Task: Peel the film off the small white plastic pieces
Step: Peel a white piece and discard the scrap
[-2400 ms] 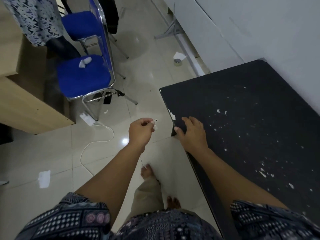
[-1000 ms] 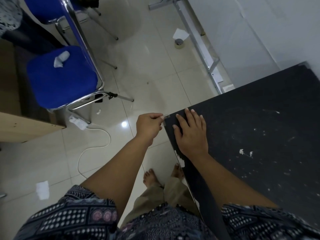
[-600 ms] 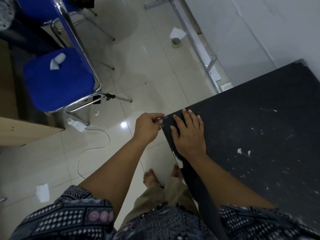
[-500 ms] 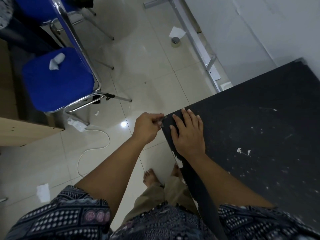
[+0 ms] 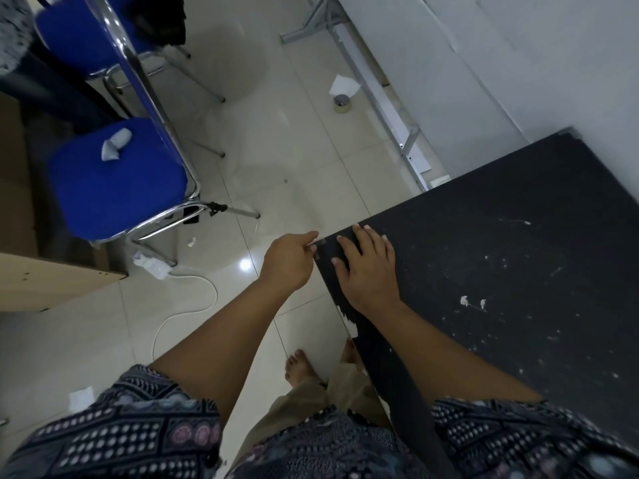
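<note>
My left hand (image 5: 290,262) is pinched shut on a small greyish film strip (image 5: 321,242) right at the near-left corner of the black table (image 5: 518,236). My right hand (image 5: 366,271) lies flat on the table just inside that corner, fingers spread, holding nothing. Two small white bits (image 5: 464,300) lie on the tabletop to the right of my right wrist. White flakes (image 5: 346,318) cling to the table's left edge below my right hand. Whether a white plastic piece sits under the film is too small to tell.
A blue chair (image 5: 114,181) with chrome legs stands to the left beside a wooden desk (image 5: 52,278). A white plug and cable (image 5: 154,267) lie on the tiled floor. A tape roll (image 5: 341,102) and a metal frame (image 5: 380,98) sit near the wall. My bare feet (image 5: 301,366) are beside the table.
My left hand came from open air to the table corner. My right hand slid up to lie flat by that corner. In the last half second both hands hardly moved.
</note>
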Demonstrator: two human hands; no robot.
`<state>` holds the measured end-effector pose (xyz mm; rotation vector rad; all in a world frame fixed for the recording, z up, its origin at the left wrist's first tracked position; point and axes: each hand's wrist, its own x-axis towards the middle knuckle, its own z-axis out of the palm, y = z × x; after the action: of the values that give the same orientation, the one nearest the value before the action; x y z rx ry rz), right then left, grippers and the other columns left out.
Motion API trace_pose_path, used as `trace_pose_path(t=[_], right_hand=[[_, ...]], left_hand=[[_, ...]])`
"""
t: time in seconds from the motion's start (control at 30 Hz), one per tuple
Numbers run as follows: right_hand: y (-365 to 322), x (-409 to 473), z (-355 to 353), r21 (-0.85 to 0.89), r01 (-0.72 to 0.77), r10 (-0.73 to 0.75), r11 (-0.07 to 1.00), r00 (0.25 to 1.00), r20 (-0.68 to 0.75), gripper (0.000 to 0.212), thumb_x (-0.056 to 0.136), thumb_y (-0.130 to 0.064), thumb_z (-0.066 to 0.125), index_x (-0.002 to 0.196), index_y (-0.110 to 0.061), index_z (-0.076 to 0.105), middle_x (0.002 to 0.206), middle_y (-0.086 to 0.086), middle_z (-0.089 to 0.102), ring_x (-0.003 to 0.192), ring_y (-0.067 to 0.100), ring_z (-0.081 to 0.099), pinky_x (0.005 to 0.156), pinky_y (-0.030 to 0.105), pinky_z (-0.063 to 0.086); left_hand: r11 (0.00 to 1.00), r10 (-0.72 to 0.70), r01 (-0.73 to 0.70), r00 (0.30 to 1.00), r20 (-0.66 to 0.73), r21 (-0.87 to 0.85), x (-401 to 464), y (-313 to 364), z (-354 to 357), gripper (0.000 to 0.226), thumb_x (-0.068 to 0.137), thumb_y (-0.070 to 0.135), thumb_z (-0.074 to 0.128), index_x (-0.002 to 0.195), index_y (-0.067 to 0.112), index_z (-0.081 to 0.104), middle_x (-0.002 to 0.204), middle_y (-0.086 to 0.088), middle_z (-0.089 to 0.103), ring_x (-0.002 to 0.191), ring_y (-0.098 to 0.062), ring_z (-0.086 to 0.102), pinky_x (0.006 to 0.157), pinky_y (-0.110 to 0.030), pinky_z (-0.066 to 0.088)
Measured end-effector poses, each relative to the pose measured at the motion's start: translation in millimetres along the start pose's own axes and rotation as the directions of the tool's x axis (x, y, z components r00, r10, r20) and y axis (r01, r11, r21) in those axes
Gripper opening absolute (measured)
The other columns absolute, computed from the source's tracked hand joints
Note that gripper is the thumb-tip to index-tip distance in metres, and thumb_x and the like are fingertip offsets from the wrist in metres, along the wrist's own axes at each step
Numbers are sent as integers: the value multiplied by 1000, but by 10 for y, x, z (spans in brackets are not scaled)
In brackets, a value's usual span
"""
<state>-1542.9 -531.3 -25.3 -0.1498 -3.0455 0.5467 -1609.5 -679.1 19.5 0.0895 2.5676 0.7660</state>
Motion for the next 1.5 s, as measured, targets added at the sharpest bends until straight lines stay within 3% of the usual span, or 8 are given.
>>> trace_pose_path(t=[0.13, 0.27, 0.5, 0.7, 0.83, 0.97, 1.17, 1.5], right_hand=[[7, 7, -148, 47, -6, 2, 999, 996, 92, 50, 96, -37, 52, 142, -16, 47, 150, 12, 43, 142, 29, 33, 117, 50, 20], [-9, -40, -283, 55, -23, 18, 998, 995, 98, 54, 98, -38, 51, 146, -15, 42, 153, 8, 40, 144, 26, 30, 118, 49, 19], [-157, -228, -652, 22, -88, 88, 996, 996, 3, 55, 101, -41, 44, 149, -14, 38, 155, 3, 38, 145, 22, 28, 120, 46, 15], [-436, -630, -789, 39, -223, 226, 974, 969, -98, 51, 99, -41, 48, 145, -18, 46, 150, 5, 46, 140, 24, 36, 118, 47, 20], [-615, -970, -831, 61, -314, 319, 948, 933, -165, 49, 98, -40, 51, 142, -18, 49, 147, 7, 48, 138, 25, 40, 117, 48, 23], [-694, -1427, -882, 85, -432, 440, 898, 869, -225, 49, 98, -41, 50, 143, -19, 48, 148, 7, 47, 138, 26, 39, 117, 48, 24], [-646, -2278, -1023, 88, -619, 615, 781, 735, -284, 50, 99, -43, 47, 144, -22, 44, 150, 2, 45, 140, 23, 37, 118, 48, 24], [-476, -3748, -1228, 175, -835, 817, 521, 428, -388, 51, 99, -43, 49, 144, -20, 45, 149, 3, 46, 140, 23, 37, 118, 47, 24]], left_hand=[[994, 54, -53, 998, -17, 92, -143, 43, -61, 49, 100, 31, 48, 148, 22, 36, 130, -9, 55, 116, -25, 54, 87, -27, 39], [981, 122, -114, 992, -42, 159, -258, 155, -188, 54, 99, 30, 51, 147, 12, 35, 143, -11, 46, 128, -26, 47, 100, -33, 40], [935, 315, -293, 945, -86, 202, -421, 330, -432, 56, 97, 30, 56, 145, 10, 39, 146, -10, 45, 134, -26, 41, 109, -34, 34], [857, 485, -467, 874, -34, 215, -678, 303, -553, 50, 95, 28, 58, 141, 12, 45, 142, -9, 47, 130, -25, 42, 106, -35, 37], [796, 585, -576, 811, 10, 183, -886, 255, -519, 42, 92, 24, 61, 131, 11, 55, 128, -8, 56, 118, -27, 51, 98, -36, 46], [728, 654, -657, 751, 88, 195, -1132, 265, -365, 50, 92, 26, 62, 138, 12, 50, 135, -7, 53, 123, -26, 48, 105, -37, 42], [564, 766, -795, 605, 216, 226, -1634, 592, 35, 50, 93, 32, 60, 139, 17, 48, 139, -2, 49, 128, -23, 43, 105, -37, 39], [275, 842, -957, 285, 458, 90, -2743, 1147, 915, 51, 94, 30, 59, 142, 19, 45, 142, 2, 46, 132, -19, 40, 108, -36, 39]])
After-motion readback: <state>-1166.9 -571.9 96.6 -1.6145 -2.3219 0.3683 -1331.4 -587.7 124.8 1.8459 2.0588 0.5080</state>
